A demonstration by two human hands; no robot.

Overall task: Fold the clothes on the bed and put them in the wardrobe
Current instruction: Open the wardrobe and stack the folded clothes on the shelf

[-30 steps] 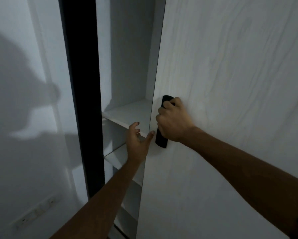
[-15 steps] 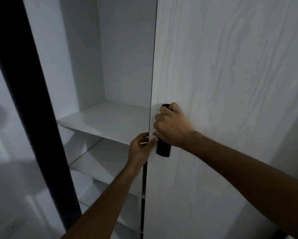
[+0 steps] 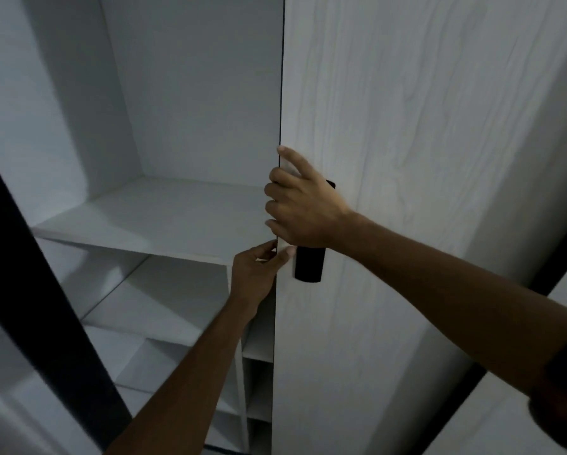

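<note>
**Wardrobe open, no clothes in sight**

The wardrobe (image 3: 193,93) stands open, and its one door (image 3: 423,159) fills 3 o'clock. At least three shelves (image 3: 164,215) stack down toward 7 o'clock. One black handle (image 3: 309,264) sits at centre. There are two hands: the right hand (image 3: 303,208) curls its fingers round the door's edge, and the left hand (image 3: 255,270) pinches it just below. The clothes are out of view, so I'd judge folding and stowing remain.

Brightness: pretty dim, the whole thing has a grey-blue murk to it.
Brightest bit: front of the wardrobe door (image 3: 423,126), which catches a slightly warmer light.
Shadows: darker under the top shelf (image 3: 164,218) and lower down inside, all soft-edged.
Blur: soft all over; the black post (image 3: 36,290) on the left is smeared, the right hand (image 3: 303,211) a bit too.
Distortion: wide-angle, so straight edges lean toward the corners.
</note>
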